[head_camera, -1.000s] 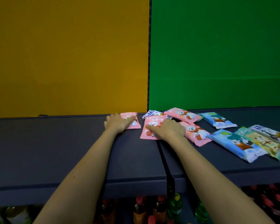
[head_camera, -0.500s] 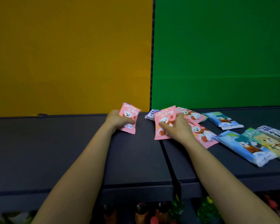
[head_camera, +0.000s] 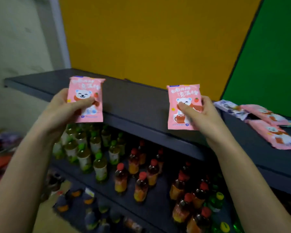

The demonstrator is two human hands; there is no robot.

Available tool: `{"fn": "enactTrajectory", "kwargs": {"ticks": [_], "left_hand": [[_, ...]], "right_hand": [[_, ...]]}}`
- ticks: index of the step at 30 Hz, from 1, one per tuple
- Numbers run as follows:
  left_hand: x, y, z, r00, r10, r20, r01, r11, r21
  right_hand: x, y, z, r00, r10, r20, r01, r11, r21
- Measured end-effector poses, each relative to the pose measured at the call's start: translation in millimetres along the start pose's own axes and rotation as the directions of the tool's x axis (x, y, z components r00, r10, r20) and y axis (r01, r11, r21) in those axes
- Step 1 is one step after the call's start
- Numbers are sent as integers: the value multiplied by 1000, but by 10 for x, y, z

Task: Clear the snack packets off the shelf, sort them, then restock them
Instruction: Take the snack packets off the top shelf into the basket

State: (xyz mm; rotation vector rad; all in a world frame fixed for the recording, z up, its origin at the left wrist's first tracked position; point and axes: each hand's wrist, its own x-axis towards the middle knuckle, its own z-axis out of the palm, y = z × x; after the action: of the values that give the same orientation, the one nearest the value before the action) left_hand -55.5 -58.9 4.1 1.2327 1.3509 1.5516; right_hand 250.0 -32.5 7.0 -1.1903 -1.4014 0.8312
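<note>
My left hand (head_camera: 69, 106) grips a pink bear snack packet (head_camera: 86, 91), held upright in front of the dark top shelf (head_camera: 134, 100). My right hand (head_camera: 200, 115) pinches a second pink bear packet (head_camera: 183, 96), also upright and off the shelf. On the shelf at the far right lie two more pink packets (head_camera: 275, 133) and a purple-and-white packet (head_camera: 228, 106). The frame edge cuts off whatever lies further right.
The lower shelves hold rows of bottles, green-capped ones (head_camera: 84, 148) at the left and red-capped ones (head_camera: 141, 177) in the middle. An orange panel (head_camera: 149, 39) and a green panel (head_camera: 275, 56) stand behind the shelf. A pale wall (head_camera: 15, 39) is at the left.
Both hands have lifted their pink packets off the shelf and pulled them toward me. My view has swung left and down, bringing the bottle shelves into sight.
</note>
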Motion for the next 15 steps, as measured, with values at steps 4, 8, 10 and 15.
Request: {"fn": "enactTrajectory", "kwargs": {"ticks": [4, 8, 10, 15], "left_hand": [[-649, -285, -1006, 960, -13, -281, 31, 998, 58], [-1369, -580, -1937, 867, -64, -494, 121, 989, 83], [-1752, -753, -2328, 815, -107, -570, 178, 981, 71], [-2568, -1314, -3175, 629, -185, -755, 275, 962, -7]], "right_hand": [[-236, -35, 907, 973, -18, 230, 4, 998, 61], [-575, 38, 1908, 870, -6, 493, -53, 993, 104], [-788, 112, 2418, 801, 3, 599, -81, 991, 103], [-1415, 452, 3679, 626, 38, 779, -148, 987, 70]]}}
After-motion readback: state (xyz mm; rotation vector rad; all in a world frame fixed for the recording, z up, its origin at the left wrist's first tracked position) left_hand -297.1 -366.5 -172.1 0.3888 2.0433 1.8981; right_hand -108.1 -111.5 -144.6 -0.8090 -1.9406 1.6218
